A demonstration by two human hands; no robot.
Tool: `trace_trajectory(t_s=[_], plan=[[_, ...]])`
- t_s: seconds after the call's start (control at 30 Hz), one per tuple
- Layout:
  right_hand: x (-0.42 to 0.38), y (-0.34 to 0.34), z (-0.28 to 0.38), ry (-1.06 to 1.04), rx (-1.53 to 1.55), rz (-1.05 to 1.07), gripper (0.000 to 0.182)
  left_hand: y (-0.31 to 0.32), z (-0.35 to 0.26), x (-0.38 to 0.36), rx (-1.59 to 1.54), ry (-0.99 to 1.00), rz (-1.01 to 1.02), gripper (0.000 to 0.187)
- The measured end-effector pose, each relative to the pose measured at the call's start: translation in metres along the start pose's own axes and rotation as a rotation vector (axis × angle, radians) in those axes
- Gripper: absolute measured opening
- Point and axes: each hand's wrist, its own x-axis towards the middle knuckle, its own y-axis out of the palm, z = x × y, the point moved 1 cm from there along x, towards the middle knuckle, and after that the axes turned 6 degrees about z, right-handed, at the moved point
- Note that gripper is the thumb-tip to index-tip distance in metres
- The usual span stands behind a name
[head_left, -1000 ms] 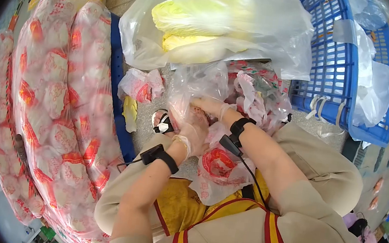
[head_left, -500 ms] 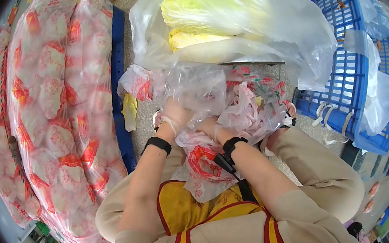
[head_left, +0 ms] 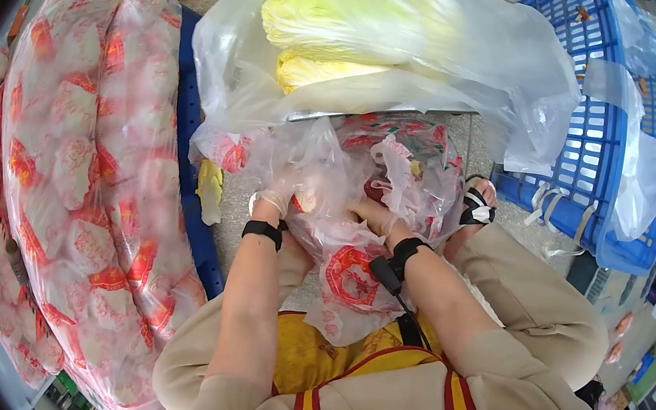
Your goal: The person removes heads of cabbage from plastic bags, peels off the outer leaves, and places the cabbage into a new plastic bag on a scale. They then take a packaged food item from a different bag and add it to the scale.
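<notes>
My left hand point(head_left: 284, 186) is under or behind clear plastic, and its fingers are mostly hidden. Close by on the right, my right hand point(head_left: 376, 215) has its fingers bent into the crumpled plastic bag point(head_left: 321, 159). This bag has red printing and lies bunched between my legs. Thin whitish wrappers point(head_left: 397, 173) are heaped in it on the right. A wrapper with a red print point(head_left: 352, 278) hangs below my hands, over my lap. Beyond the bag, napa cabbages point(head_left: 350, 27) lie in a large clear plastic bag point(head_left: 515, 80).
On the left, long bags of wrapped round items point(head_left: 63, 164) lie along a blue pallet or crate edge point(head_left: 198, 230). A loose yellow leaf point(head_left: 209, 190) is on the floor beside it. Blue baskets point(head_left: 590, 139) with plastic draped over them stand at the right. My sandalled foot point(head_left: 477, 207) is beside the wrappers.
The view has shifted slightly. The clear plastic at my left hand has been drawn into a peak, and the wrappers on the right have sunk and spread. My hands remain close together.
</notes>
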Motion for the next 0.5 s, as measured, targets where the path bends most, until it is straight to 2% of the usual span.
trace_trajectory(t_s=[0.03, 0.07, 0.1, 0.13, 0.2, 0.23, 0.3, 0.33, 0.4, 0.43, 0.47, 0.5], plan=[[0.013, -0.014, -0.02, 0.116, 0.071, -0.093, 0.042, 0.003, 0.0, 0.002, -0.001, 0.0, 0.006, 0.036], [0.02, -0.023, -0.031, 0.23, 0.14, -0.183, 0.036, 0.006, 0.002, 0.007, -0.205, -0.053, 0.059, 0.042], [0.019, -0.027, -0.037, 0.238, 0.195, -0.209, 0.036, 0.008, 0.004, 0.01, -0.41, -0.107, 0.11, 0.048], [0.011, -0.028, -0.037, 0.205, 0.241, -0.2, 0.036, 0.008, -0.011, 0.001, -0.41, -0.106, 0.11, 0.048], [-0.01, -0.03, -0.035, 0.161, 0.309, -0.181, 0.035, 0.012, -0.037, -0.016, -0.817, -0.219, 0.176, 0.053], [-0.021, -0.03, -0.033, 0.143, 0.321, -0.173, 0.034, 0.019, -0.019, -0.009, -0.817, -0.216, 0.179, 0.053], [-0.038, -0.032, -0.03, 0.115, 0.317, -0.195, 0.034, 0.037, 0.017, 0.003, -0.624, -0.061, 0.083, 0.055], [-0.044, -0.034, -0.027, 0.097, 0.297, -0.21, 0.033, 0.044, -0.007, -0.012, -0.625, -0.051, 0.084, 0.055], [-0.054, -0.035, -0.019, 0.052, 0.217, -0.248, 0.032, 0.059, -0.06, -0.052, -0.866, -0.311, 0.232, 0.058], [-0.059, -0.035, -0.014, 0.028, 0.152, -0.274, 0.032, 0.058, -0.079, -0.066, -0.784, -0.342, 0.165, 0.056], [-0.062, -0.034, -0.009, -0.003, 0.056, -0.307, 0.032, 0.056, -0.085, -0.07, -0.782, -0.333, 0.166, 0.056], [-0.064, -0.032, -0.003, -0.034, -0.079, -0.355, 0.031, 0.053, -0.09, -0.073, -0.564, -0.208, 0.156, 0.056]])
